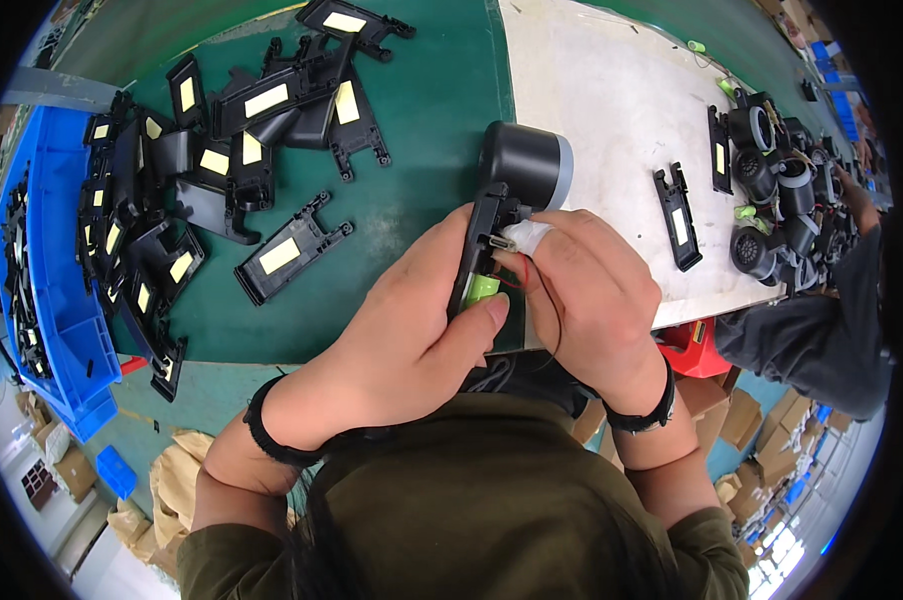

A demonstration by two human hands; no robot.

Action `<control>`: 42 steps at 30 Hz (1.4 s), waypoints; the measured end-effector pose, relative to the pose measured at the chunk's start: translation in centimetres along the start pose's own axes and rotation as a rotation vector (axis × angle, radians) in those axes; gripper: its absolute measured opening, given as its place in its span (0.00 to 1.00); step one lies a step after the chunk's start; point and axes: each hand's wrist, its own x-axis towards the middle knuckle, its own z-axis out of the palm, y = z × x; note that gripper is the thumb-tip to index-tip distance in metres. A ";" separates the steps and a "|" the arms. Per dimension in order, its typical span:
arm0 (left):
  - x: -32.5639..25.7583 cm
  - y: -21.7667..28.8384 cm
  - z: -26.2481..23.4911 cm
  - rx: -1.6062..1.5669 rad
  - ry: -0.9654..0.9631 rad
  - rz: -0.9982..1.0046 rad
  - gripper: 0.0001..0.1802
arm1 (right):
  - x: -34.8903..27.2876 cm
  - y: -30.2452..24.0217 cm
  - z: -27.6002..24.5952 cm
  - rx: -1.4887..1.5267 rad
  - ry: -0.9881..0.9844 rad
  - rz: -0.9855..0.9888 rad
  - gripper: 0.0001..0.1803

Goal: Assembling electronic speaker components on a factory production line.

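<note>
Just below the grey-rimmed black cylinder [520,165], the left hand [407,335] has fingers and thumb clamped on a black plastic handle shell [475,245] with a green battery cell [482,290]. The right hand [597,290] bunches its fingers beside the shell; what they pinch, I cannot tell. Yellow-labelled black covers [290,252] lie left of the cylinder.
</note>
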 end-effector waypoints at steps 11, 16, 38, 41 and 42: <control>0.2 -0.5 -0.1 0.260 0.051 0.086 0.31 | 0.2 -0.3 -0.4 -0.065 -0.053 -0.043 0.16; 0.1 -0.6 0.3 0.193 0.044 0.115 0.31 | -0.1 -0.5 -0.1 -0.096 -0.036 -0.028 0.17; -0.5 0.7 -0.6 -0.172 -0.023 -0.043 0.29 | -1.7 0.6 -1.4 0.158 0.001 -0.090 0.13; -0.5 0.7 -0.6 -0.156 -0.026 -0.028 0.29 | -1.7 0.6 -1.3 0.152 0.008 -0.098 0.12; -0.5 0.6 -0.7 -0.146 -0.026 -0.021 0.29 | -1.7 0.6 -1.3 0.152 0.008 -0.099 0.12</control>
